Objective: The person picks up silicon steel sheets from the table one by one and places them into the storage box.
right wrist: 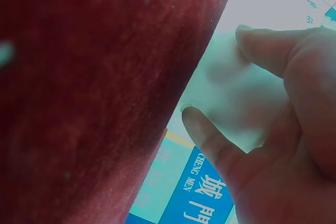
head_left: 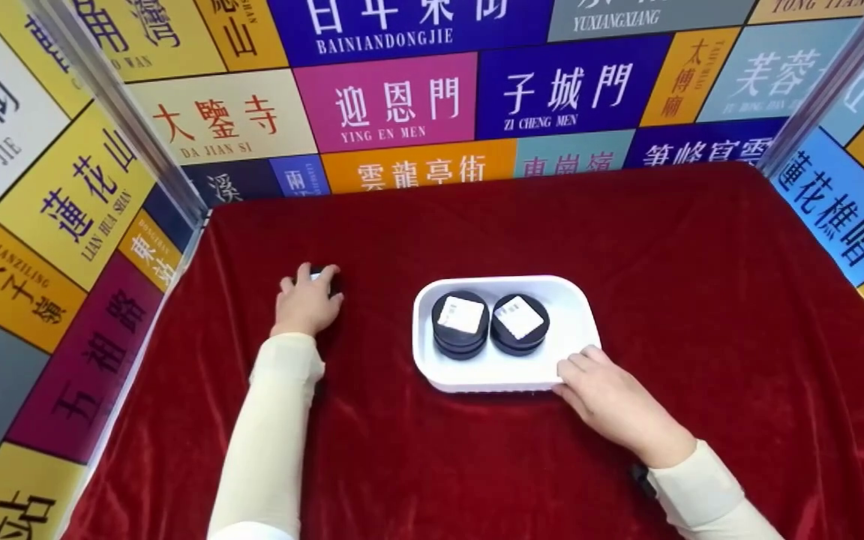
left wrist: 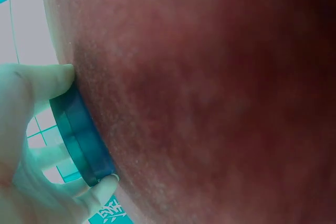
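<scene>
At the left of the red-covered table, my left hand [head_left: 303, 301] grips a black round disc [head_left: 316, 271] from above, mostly hidden under the fingers. The left wrist view shows the disc's smooth side [left wrist: 81, 135] between thumb and fingers, low at the cloth. My right hand [head_left: 612, 394] holds the near right corner of a white plastic tray [head_left: 573, 300], fingers at the rim and thumb outside. In the tray stand a left stack of black discs [head_left: 460, 346] and a right stack [head_left: 520, 345], each topped with a white label.
Red velvet cloth [head_left: 432, 465] covers the table around the tray. Panels printed with place names [head_left: 394, 105] rise behind and along both sides, with clear upright corner posts [head_left: 124, 105] between them.
</scene>
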The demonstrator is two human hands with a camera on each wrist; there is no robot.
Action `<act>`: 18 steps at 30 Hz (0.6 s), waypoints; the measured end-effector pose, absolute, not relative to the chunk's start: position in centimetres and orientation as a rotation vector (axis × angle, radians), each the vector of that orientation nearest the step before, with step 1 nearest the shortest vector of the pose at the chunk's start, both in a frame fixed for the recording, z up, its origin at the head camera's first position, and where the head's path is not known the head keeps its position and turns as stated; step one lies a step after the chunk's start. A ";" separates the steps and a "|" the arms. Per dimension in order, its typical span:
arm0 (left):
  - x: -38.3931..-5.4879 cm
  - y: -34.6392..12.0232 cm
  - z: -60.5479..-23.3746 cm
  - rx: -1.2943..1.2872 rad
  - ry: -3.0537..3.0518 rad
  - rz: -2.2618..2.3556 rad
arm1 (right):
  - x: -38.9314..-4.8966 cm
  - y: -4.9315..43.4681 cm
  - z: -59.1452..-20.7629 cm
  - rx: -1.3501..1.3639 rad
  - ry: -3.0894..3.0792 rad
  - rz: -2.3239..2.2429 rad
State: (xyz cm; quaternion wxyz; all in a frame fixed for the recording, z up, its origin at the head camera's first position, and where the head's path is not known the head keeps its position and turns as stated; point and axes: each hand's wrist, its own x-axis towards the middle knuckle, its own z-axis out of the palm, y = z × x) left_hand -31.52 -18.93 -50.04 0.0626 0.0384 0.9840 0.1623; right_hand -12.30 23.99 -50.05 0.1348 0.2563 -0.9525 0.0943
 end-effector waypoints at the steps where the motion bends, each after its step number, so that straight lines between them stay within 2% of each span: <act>1: -31.5 -18.9 -50.0 0.116 2.976 0.490 | -12.3 24.0 -50.1 0.741 -2.761 0.273; 18: -31.0 -19.0 -49.8 0.110 2.991 0.466 | -12.3 24.0 -50.0 0.744 -2.765 0.281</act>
